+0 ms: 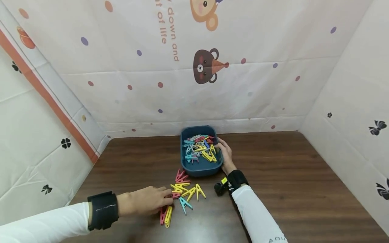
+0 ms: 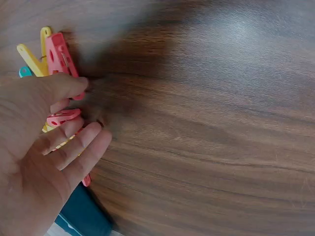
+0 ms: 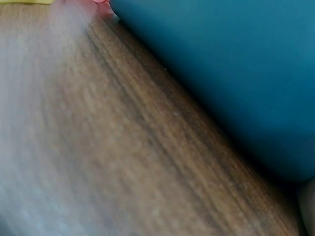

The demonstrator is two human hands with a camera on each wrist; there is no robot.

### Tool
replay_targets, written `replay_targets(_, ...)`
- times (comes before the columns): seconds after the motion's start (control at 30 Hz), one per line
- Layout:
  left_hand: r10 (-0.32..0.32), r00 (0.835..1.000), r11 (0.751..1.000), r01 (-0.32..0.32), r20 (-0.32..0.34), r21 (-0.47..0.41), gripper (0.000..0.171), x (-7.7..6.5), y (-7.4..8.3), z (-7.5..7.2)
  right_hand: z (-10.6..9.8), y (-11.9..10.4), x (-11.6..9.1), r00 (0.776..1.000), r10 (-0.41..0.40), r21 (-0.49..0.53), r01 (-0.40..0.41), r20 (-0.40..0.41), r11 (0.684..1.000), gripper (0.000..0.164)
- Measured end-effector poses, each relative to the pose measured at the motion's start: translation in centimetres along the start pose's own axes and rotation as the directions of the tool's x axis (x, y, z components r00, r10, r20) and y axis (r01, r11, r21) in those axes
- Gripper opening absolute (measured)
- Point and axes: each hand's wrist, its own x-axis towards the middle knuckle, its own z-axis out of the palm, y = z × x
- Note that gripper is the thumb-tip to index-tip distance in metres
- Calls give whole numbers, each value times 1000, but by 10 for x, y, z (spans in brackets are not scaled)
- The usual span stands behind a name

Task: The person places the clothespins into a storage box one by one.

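Note:
In the head view a dark blue plastic bin (image 1: 202, 172) holds many clothespins (image 1: 199, 148) in yellow, red, blue and pale colours. My right hand (image 1: 226, 157) grips the bin's right side, fingertips at the rim; the right wrist view shows the bin's wall (image 3: 226, 73) close up. My left hand (image 1: 149, 200) reaches over a loose pile of clothespins in front of the bin, thumb apart from loosely bent fingers. In the left wrist view a red clothespin (image 2: 64, 116) lies by the index finger and another red clothespin (image 2: 61, 56) beyond the thumb.
Yellow clothespins (image 1: 189, 193), a light blue clothespin (image 1: 184, 204) and red clothespins (image 1: 181, 177) lie scattered on the brown wooden table (image 1: 273, 175). A printed white cloth (image 1: 258, 94) hangs behind the table and along both sides. A small black wrist camera (image 1: 220, 188) sits beside the right wrist.

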Motion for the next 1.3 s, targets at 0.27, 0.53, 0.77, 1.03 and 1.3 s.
replay_targets(0.27, 15, 999, 999, -16, -29, -34, 33, 2, 4, -1, 1, -1, 1, 1000, 11, 1, -11, 7, 1000, 51)
replay_targets(0.53, 23, 997, 1000, -25, -72, -19, 39, 3, 5, -7, 0, 0, -1, 1000, -8, -5, 8, 6, 1000, 50)
replay_targets(0.77, 233, 961, 971, -239, -151, -22, 39, 4, 7, -2, 0, 1, -3, 1000, -8, -4, 8, 8, 1000, 49)
replay_targets(1.03, 225, 961, 973, -231, -159, -17, 28, 6, 5, -4, 0, 0, -3, 1000, -8, -15, 8, 0, 1000, 49)
replay_targets(1.3, 170, 975, 985, -174, -143, -17, 25, 9, 2, -9, 0, -1, -3, 1000, -18, -6, 18, 7, 1000, 49)
